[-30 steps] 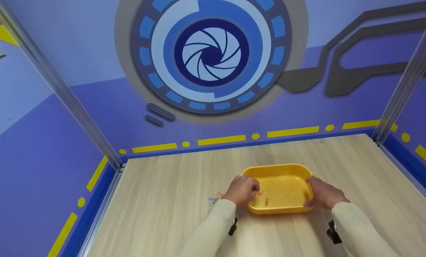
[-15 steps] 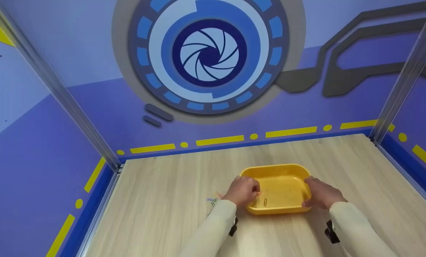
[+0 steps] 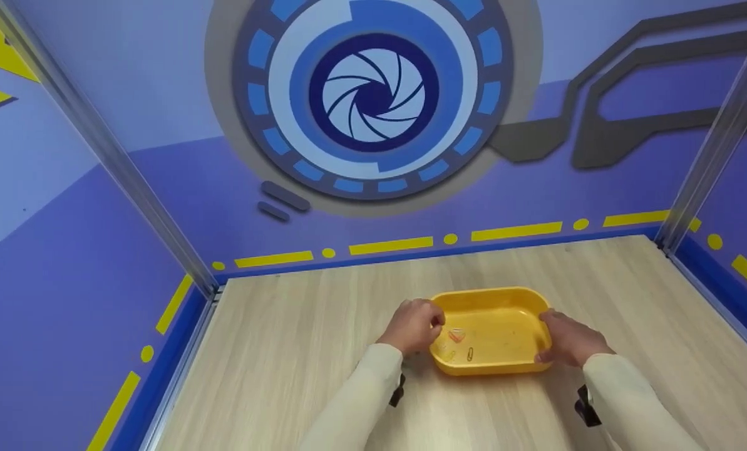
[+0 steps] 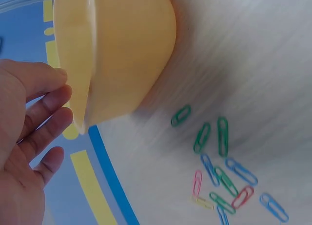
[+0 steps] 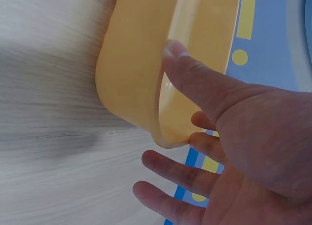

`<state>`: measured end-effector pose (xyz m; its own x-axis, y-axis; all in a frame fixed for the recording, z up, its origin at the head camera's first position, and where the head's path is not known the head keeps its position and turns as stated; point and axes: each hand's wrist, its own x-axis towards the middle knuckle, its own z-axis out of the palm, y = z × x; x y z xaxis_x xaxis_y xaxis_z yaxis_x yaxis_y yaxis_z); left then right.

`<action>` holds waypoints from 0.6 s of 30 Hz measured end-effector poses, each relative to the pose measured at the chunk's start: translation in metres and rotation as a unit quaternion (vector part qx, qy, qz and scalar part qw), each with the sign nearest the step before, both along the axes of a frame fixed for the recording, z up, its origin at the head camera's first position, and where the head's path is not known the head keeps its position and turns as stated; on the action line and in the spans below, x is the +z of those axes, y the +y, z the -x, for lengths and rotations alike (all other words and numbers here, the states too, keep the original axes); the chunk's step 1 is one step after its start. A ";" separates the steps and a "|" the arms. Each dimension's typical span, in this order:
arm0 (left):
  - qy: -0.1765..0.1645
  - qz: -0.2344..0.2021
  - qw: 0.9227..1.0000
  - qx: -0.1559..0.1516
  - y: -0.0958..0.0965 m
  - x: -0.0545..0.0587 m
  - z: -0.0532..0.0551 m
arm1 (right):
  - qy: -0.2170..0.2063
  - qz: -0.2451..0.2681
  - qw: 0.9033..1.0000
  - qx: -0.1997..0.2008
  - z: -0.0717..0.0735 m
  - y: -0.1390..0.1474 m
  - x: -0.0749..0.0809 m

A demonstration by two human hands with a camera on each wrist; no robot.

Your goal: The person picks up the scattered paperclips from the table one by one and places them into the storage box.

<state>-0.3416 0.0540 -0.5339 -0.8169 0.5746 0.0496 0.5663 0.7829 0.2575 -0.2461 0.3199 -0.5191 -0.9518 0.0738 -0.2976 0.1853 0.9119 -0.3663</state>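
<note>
Apparently relaxed, the left hand (image 3: 411, 326) sits by the left rim of the yellow tray (image 3: 504, 335); its fingers (image 4: 58, 120) are loosely bent, pinching nothing that shows, and whether they touch the rim I cannot tell. Just beyond those fingertips, on the tray floor, lies a reddish clip (image 3: 456, 336), with a dark clip (image 3: 470, 354) nearer the person.

At the opposite end, the right hand (image 3: 573, 338) grips the tray, thumb over the near rim, while its two lower fingers reach out free and apart; that hold probably keeps the tray from sliding while the other fingers work. Loose paper clips (image 4: 225, 180) lie on the table (image 3: 298, 351) outside the tray, below the left fingers, perhaps kept close for a short reach over the rim.

Half a second ago the left fingers were over the tray; now they are back at its rim, and the reddish clip, then at their tips, lies beyond them. The right fingers keep their place. Seen from the head, the loose clips are now mostly hidden behind the left wrist.
</note>
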 end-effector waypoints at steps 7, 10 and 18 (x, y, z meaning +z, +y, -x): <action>0.021 -0.006 1.000 -0.005 -0.012 0.004 0.003 | -0.002 0.002 1.000 -0.001 0.001 0.001 0.000; 0.016 -0.019 1.000 0.000 -0.018 0.004 0.004 | -0.002 0.002 1.000 -0.004 0.001 0.000 0.000; 0.022 -0.015 1.000 0.011 -0.030 0.007 0.004 | -0.002 -0.007 1.000 0.005 -0.002 0.000 0.002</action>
